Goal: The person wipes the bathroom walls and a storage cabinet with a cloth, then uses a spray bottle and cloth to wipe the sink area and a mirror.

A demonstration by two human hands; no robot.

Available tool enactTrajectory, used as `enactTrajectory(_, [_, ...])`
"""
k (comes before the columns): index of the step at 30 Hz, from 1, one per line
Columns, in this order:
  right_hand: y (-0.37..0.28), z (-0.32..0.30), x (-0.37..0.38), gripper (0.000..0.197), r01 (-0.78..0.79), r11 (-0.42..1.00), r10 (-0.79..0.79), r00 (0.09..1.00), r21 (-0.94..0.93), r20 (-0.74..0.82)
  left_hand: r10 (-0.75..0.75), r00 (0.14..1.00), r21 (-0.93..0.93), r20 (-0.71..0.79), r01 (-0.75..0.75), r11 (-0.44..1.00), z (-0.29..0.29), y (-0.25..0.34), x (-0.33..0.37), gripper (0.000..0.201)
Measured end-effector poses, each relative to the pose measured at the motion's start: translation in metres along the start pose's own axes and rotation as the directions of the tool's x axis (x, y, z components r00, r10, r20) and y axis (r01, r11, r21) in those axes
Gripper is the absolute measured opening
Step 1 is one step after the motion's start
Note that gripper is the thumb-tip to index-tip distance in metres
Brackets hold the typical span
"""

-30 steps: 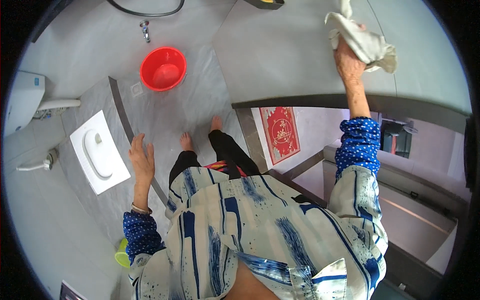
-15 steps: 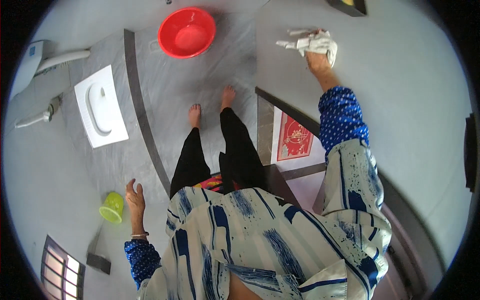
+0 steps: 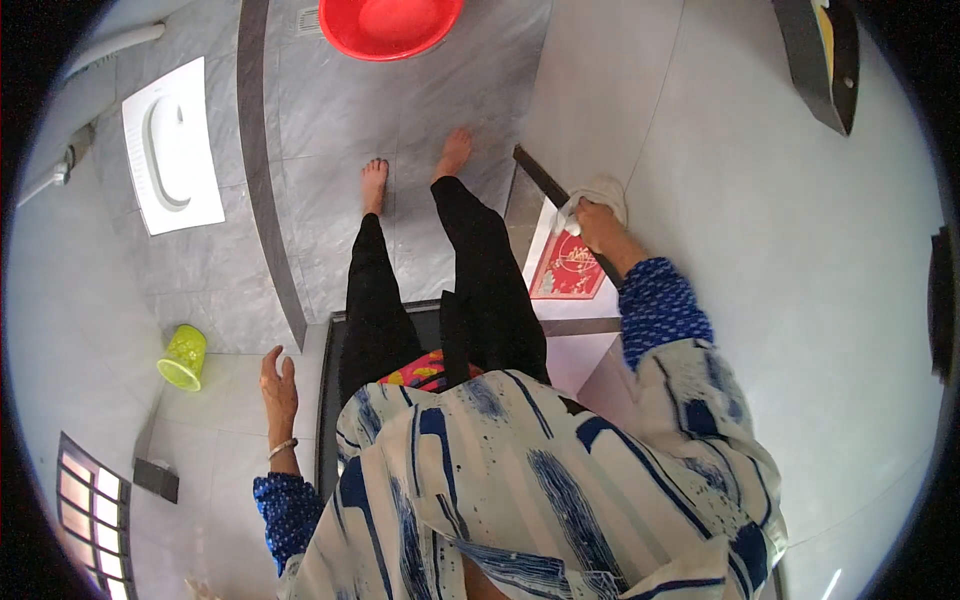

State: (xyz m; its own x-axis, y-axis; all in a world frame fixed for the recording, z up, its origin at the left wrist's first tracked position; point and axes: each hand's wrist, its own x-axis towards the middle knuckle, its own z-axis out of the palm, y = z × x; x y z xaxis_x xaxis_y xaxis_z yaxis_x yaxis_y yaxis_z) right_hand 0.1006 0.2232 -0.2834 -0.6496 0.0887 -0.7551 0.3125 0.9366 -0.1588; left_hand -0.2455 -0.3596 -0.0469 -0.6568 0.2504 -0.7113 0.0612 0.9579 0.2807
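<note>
My right hand (image 3: 600,228) is closed on a crumpled white cloth (image 3: 607,190). The cloth lies at the dark edge strip (image 3: 541,175) where the pale wall ends; blur and the cloth hide most of the fingertips. Away on the other side, my left hand (image 3: 279,385) hangs free with its fingers apart and nothing in them, a bracelet at its wrist. Closest to it is a lime-green bin (image 3: 183,358).
A red basin (image 3: 395,30) stands on the grey tiled floor ahead of my bare feet. To the left, a white squat toilet (image 3: 175,145) lies behind a dark raised strip (image 3: 256,150). A dark wall holder (image 3: 822,65) juts out at the upper right. Beyond the edge lies a red patterned mat (image 3: 565,272).
My right hand has come down the wall toward me with the cloth, to the dark edge strip. The view has shifted forward, and my left hand stays free.
</note>
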Motion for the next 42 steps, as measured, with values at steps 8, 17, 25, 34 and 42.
enactTrajectory(8, [0.113,-0.254,0.053,0.028,-0.235,0.894,0.059,0.906,-0.382,-0.419,0.085,0.995,0.017,0.051,-0.086,0.996,0.017,0.011,0.017,0.030])
enactTrajectory(17, [0.021,-0.029,0.002,0.033,-0.393,0.900,0.367,0.917,0.188,0.158,0.085,0.996,0.027,0.012,-0.085,0.996,0.011,0.001,0.036,0.031])
enactTrajectory(25, [0.096,-0.192,0.042,0.028,-0.044,0.955,-0.063,0.935,-0.292,-0.349,-0.005,0.996,0.000,0.086,0.005,1.000,0.023,-0.002,0.026,0.032])
enactTrajectory(34, [0.123,-0.149,0.204,0.027,-0.186,0.810,-0.044,0.927,-0.556,-0.374,-0.255,0.964,0.193,0.080,0.236,0.952,0.003,-0.013,0.000,0.033])
enactTrajectory(42, [-0.027,0.040,0.081,0.021,0.041,0.998,-0.037,0.996,-0.043,0.080,-0.179,0.977,0.142,0.118,0.162,0.976,0.001,0.013,0.011,0.034])
